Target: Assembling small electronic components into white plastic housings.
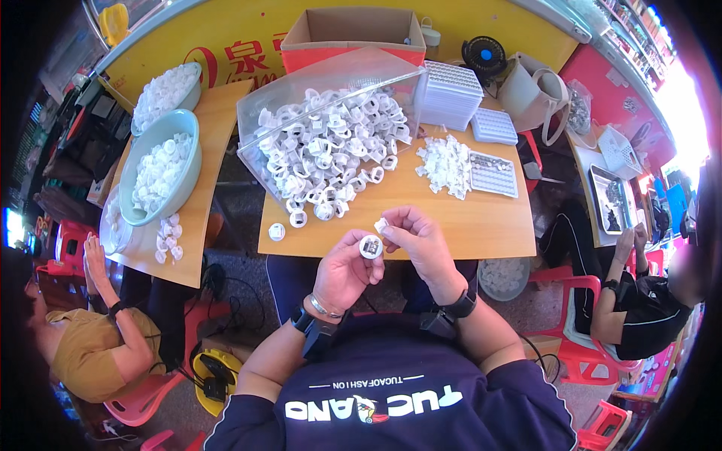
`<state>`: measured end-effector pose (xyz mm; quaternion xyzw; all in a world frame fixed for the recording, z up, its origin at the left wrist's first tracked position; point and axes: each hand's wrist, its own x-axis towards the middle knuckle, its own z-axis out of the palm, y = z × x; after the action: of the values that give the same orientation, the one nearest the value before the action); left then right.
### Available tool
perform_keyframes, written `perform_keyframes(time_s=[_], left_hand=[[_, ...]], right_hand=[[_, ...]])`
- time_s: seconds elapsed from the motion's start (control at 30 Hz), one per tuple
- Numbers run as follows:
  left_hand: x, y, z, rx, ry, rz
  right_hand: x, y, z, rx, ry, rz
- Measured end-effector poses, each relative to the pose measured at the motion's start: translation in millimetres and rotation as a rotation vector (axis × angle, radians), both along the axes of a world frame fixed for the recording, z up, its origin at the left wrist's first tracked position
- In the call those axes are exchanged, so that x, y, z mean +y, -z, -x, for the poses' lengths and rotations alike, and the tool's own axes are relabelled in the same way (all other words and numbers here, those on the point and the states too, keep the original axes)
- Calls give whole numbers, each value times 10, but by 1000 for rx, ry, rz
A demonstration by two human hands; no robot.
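Between the thumb and fingers of my left hand (338, 276) is a round white plastic housing (371, 246), its open face up and metal parts showing inside. My right hand (420, 239) pinches a small white plastic piece (381, 225) just above the housing; whether the two touch, I cannot tell. Beyond my hands, a clear plastic bin (259, 154) lies tipped, with many similar white housings (331, 143) spilling onto the table (451, 225). One housing (277, 231) sits apart at the left. Small white pieces (444, 165) lie heaped beside a ridged white tray (495, 182) holding small metal parts.
Behind stand stacked white trays (451, 94), a red cardboard box (353, 56) and a black fan (483, 55). Pale basins (193, 161) of white parts fill the left table. One person (105, 346) sits left, another (639, 308) right. A tub (504, 278) stands below the table.
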<state>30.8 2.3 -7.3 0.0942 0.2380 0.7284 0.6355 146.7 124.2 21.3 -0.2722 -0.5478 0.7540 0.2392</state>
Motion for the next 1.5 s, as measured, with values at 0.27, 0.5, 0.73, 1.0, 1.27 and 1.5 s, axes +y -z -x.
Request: perform_keyframes(time_s=[0.27,0.5,0.73,1.0,1.27,1.5], left_hand=[[13,24,-18,-16,-5,0],[9,35,-37,-12,-7,0],[-5,-27,-79,-19,-11,7],[-67,-42,-102,6,-12,39],[-80,-17,-66,16,22,94],[-55,2,-43,15,13,56]], right_hand=[[-43,60,13,43,36,-14],[-56,13,-7,32,65,6],[-73,-41,-75,0,60,-25],[21,-140,-223,-118,-90,-257],[108,-274,-281,-182,-194,-464],[150,-95,-240,-127,-102,-243]])
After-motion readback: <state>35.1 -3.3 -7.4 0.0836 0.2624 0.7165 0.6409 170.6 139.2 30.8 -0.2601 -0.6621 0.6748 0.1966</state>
